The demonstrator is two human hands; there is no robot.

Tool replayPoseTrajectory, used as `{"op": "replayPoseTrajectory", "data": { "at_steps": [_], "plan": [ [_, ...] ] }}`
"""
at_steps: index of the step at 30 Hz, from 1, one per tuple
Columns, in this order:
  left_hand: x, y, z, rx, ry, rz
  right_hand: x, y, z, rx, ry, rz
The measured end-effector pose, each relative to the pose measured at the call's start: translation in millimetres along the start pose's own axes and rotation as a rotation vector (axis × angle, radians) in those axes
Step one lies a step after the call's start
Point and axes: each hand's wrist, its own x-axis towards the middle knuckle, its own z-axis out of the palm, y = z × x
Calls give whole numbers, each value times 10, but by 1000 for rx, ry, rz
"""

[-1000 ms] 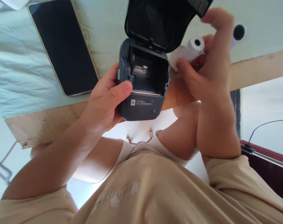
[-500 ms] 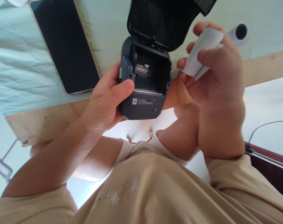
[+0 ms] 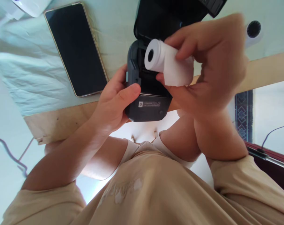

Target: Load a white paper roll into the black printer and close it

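My left hand [image 3: 118, 97] grips the left side of a dark grey portable label printer [image 3: 147, 107], thumb on its rim. The printer's black lid [image 3: 165, 18] stands open at the top, and its paper bay faces up toward me. Between the thumb and fingers of my right hand [image 3: 209, 62] is a small white paper roll [image 3: 156, 57] with a dark core, its loose end hanging down. The roll is over the printer's bay and hides part of it; whether it touches the printer I cannot tell.
A phone [image 3: 77, 50] with a dark screen lies on the pale green tablecloth [image 3: 113, 28], left of the printer. Another white roll [image 3: 253, 31] is at the upper right. A white object [image 3: 34, 6] sits at the upper left. The table's wooden edge [image 3: 62, 118] runs below.
My right hand has moved left and turned, bringing the paper roll from beside the printer to over its open bay. My left hand keeps its hold. The view has shifted slightly.
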Motion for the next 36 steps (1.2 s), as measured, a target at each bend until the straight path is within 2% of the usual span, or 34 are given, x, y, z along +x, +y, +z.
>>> {"op": "replayPoseTrajectory", "data": {
  "at_steps": [3, 9, 14, 20, 26, 29, 34, 36],
  "plan": [
    [2, -6, 0, 28, 17, -5, -36, -15, 2, -272, 51, -287],
    [12, 5, 15, 19, 3, 21, -9, 83, 7, -272, -21, -349],
    [8, -1, 1, -12, -26, 27, -5, 79, 19, -296, 43, -402],
    [26, 18, 21, -33, 6, 28, -114, 42, 61, -302, 16, -629],
    [36, 72, 44, -54, 47, 24, -202, 40, 161, -319, 30, -675],
    [11, 63, 47, -15, 57, 33, -171, 33, 137, -261, -13, -668],
    [-17, 50, 45, 35, 58, 87, -83, -4, 77, -275, 42, -432],
    [-18, 50, 38, 32, 39, 86, -85, -5, 73, -288, 32, -390]
  ]
}}
